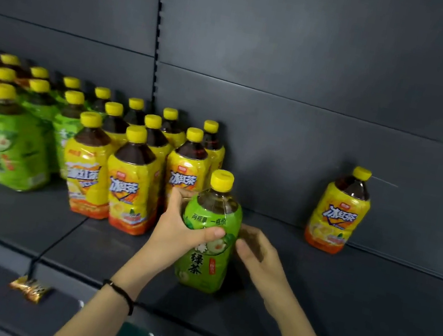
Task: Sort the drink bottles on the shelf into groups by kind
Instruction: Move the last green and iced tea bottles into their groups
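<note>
A green-labelled tea bottle (208,242) with a yellow cap stands upright on the dark shelf (367,306), just right of the yellow group. My left hand (180,228) grips its upper body, thumb across the label. My right hand (259,251) is at the bottle's right side with fingers loosely curled; whether it touches is unclear. A group of yellow-labelled iced-tea bottles (132,178) stands left of it. Further left are green-labelled bottles (10,148). One yellow-labelled bottle (338,212) stands alone at the right against the back panel.
The shelf's back panel (321,67) is dark grey with a slotted upright (158,23). A lower shelf holds a small gold-wrapped packet (29,288) near the front edge. Bare shelf surface lies between the held bottle and the lone bottle.
</note>
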Available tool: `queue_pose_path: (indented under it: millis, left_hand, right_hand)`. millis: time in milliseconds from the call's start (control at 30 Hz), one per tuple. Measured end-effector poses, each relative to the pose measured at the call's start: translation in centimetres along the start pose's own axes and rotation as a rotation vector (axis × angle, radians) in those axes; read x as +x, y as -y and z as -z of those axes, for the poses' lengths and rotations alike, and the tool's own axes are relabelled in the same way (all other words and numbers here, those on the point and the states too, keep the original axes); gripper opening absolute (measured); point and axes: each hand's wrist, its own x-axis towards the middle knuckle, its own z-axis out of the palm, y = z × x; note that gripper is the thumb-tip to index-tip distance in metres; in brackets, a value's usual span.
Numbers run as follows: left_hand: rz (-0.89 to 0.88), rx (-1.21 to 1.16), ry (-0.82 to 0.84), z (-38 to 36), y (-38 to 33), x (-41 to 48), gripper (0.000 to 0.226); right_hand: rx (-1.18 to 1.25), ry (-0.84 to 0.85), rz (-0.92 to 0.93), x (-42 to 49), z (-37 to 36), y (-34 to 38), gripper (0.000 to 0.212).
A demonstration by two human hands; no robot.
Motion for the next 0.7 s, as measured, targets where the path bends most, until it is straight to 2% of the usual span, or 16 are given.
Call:
queue_pose_path:
  millis: [100, 167, 267, 433, 500, 600, 700]
  left_hand:
    - [-0.014, 0.044, -0.074, 4.1, -0.6, -1.5, 0.084]
    - [-0.012, 0.059, -0.130, 7.1, -0.9, -2.2, 0.086]
    - [0.024, 0.110, -0.195, 11.9, -1.0, -3.0, 0.094]
    - [0.045, 0.181, -0.281, 19.0, -1.3, -3.8, 0.094]
    - [0.028, 0.197, -0.309, 21.7, -1.1, -3.4, 0.090]
    - [0.031, 0.208, -0.358, 24.8, -0.9, -2.6, 0.078]
    - [0.026, 0.300, -0.430, 26.9, -0.3, -1.4, 0.079]
  right_hand:
    - [-0.010, -0.069, -0.010, 1.3, -2.7, 0.6, 0.017]
    - [-0.019, -0.081, 0.001, 2.5, -5.1, 0.9, 0.013]
    - [-0.027, -0.039, 0.030, 4.3, -9.5, 1.5, 0.030]
    - [-0.100, -0.042, 0.021, 7.1, -16.7, 1.7, 0.075]
    - [-0.125, -0.131, 0.067, 7.9, -18.6, 1.4, 0.080]
    - [-0.165, -0.285, 0.116, 8.4, -19.9, 0.6, 0.078]
    - [-0.184, -0.319, 0.108, 8.5, -20.3, 0.0, 0.077]
